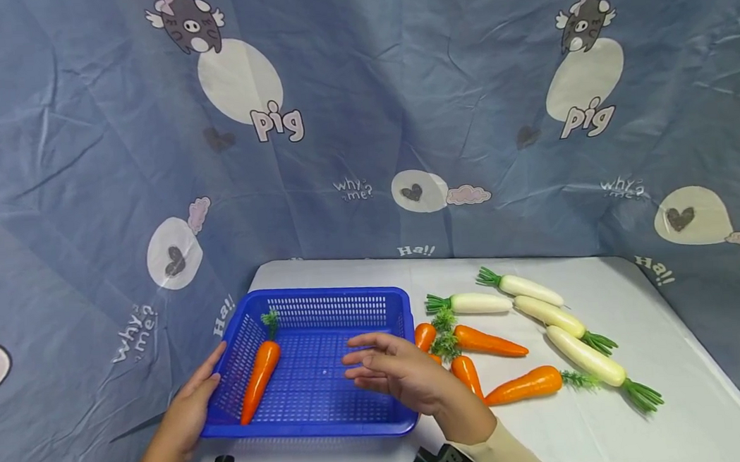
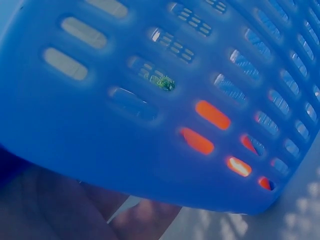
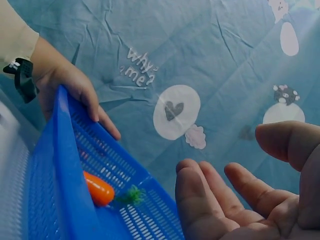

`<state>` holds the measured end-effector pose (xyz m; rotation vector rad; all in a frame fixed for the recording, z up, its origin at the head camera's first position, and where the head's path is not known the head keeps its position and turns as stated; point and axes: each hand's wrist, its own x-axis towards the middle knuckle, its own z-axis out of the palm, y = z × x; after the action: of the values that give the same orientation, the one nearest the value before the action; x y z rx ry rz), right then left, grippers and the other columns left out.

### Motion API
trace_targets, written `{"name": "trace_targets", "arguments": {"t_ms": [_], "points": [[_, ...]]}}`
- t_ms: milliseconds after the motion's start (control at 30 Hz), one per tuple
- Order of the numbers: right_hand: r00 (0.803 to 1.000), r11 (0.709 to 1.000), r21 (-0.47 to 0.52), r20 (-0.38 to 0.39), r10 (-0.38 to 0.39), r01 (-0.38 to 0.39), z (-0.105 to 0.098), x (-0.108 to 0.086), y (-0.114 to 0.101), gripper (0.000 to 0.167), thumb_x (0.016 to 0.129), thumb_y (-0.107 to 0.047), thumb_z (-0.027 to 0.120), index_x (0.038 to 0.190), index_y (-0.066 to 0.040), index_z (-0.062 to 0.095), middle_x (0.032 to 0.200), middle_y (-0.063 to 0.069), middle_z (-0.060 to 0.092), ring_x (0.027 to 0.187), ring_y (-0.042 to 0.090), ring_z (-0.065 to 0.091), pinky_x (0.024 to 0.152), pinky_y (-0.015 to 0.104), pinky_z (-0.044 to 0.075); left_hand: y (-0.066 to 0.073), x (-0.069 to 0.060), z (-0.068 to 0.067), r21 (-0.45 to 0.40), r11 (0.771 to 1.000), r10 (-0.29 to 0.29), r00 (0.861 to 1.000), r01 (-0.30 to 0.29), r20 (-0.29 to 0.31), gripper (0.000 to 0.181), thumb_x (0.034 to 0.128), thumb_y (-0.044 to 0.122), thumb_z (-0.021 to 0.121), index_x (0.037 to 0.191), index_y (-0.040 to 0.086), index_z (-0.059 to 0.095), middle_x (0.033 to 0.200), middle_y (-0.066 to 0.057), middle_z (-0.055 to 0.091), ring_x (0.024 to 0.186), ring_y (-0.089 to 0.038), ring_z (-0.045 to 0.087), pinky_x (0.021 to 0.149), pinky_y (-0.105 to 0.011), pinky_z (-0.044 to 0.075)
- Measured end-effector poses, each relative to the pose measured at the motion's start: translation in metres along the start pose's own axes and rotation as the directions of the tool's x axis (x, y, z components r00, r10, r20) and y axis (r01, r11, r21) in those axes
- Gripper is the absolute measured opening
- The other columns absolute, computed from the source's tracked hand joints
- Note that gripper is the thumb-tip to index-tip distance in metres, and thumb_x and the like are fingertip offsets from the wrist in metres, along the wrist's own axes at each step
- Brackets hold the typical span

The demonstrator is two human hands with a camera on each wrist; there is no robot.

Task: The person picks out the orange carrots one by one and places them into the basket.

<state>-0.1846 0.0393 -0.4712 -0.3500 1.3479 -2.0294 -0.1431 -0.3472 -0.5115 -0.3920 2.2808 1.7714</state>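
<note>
A blue basket (image 1: 331, 429) stands on the white table, with one orange carrot (image 1: 261, 379) lying along its left side, leafy end to the back. My left hand (image 1: 187, 412) rests on the basket's left rim, its fingers fairly straight along the outside; the left wrist view shows the basket wall (image 2: 100, 130) close up with its fingers below. Over the right part of the basket hovers my right hand (image 1: 411, 377), fingers spread and slightly bent, holding nothing. In the right wrist view the right hand (image 3: 245, 200) has a gap between thumb and fingers.
Right of the basket lie several orange carrots (image 1: 491, 341), partly behind my right hand. Several white radishes (image 1: 535, 289) with green tops lie farther back and right. A blue printed cloth (image 1: 338, 120) hangs behind the white table (image 1: 691, 381) and along its sides.
</note>
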Motion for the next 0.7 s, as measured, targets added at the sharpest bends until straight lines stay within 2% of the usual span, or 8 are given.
{"name": "trace_targets", "arguments": {"t_ms": [200, 400, 700], "points": [[1.0, 1.0, 0.025, 0.015, -0.009, 0.009, -0.003, -0.006, 0.002, 0.045, 0.106, -0.014, 0.059, 0.147, 0.001, 0.049, 0.127, 0.009, 0.07, 0.113, 0.021, 0.071, 0.101, 0.036, 0.056, 0.001, 0.0, -0.001, 0.001, 1.0, -0.005, 1.0, 0.005, -0.001, 0.056, 0.1148, 0.027, 0.024, 0.168, 0.039, 0.012, 0.177, -0.009, -0.008, 0.16, -0.046, 0.002, 0.123, -0.068, 0.012], [1.0, 0.999, 0.046, 0.009, -0.015, 0.014, -0.008, -0.013, 0.005, 0.044, 0.106, -0.014, 0.059, 0.146, 0.002, 0.049, 0.125, 0.008, 0.071, 0.113, 0.021, 0.072, 0.1, 0.035, 0.056, 0.0, 0.0, -0.002, -0.001, 1.0, 0.018, 1.0, -0.018, 0.011, 0.056, 0.1151, 0.027, 0.024, 0.168, 0.036, 0.012, 0.176, -0.009, -0.009, 0.16, -0.046, -0.002, 0.123, -0.07, 0.008], [1.0, 0.997, 0.081, 0.019, -0.014, 0.012, -0.02, -0.024, 0.004, 0.037, 0.108, -0.013, 0.055, 0.143, -0.003, 0.051, 0.126, 0.008, 0.071, 0.113, 0.022, 0.072, 0.1, 0.035, 0.056, 0.001, 0.003, -0.002, 0.011, 1.0, 0.014, 1.0, -0.014, 0.011, 0.056, 0.115, 0.025, 0.023, 0.169, 0.036, 0.011, 0.176, -0.006, -0.011, 0.16, -0.043, -0.007, 0.122, -0.071, 0.004]]}}
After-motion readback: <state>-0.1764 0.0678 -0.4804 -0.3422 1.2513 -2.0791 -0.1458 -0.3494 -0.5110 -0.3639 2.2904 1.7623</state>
